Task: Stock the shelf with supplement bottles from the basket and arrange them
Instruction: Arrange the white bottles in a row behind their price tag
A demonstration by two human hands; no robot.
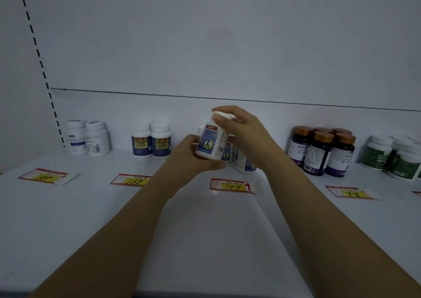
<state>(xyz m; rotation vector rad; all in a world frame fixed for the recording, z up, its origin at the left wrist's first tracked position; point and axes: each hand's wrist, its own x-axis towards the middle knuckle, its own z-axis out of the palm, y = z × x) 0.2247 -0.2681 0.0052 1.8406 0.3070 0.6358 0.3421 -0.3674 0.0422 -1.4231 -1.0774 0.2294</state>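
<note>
The white supplement bottle [210, 141] with a blue label is held tilted above the shelf [205, 229], mid-scene. The left grip [186, 152] curls round its base from below and the right grip [241, 129] pinches its cap from above. Matching bottles [246, 164] stand just behind on the right, and the price tag [230, 185] marked 147 lies nearer

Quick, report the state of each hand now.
Left hand: holds the white bottle from below, fingers curled round its base.
Right hand: grips the same bottle at its cap.
</note>
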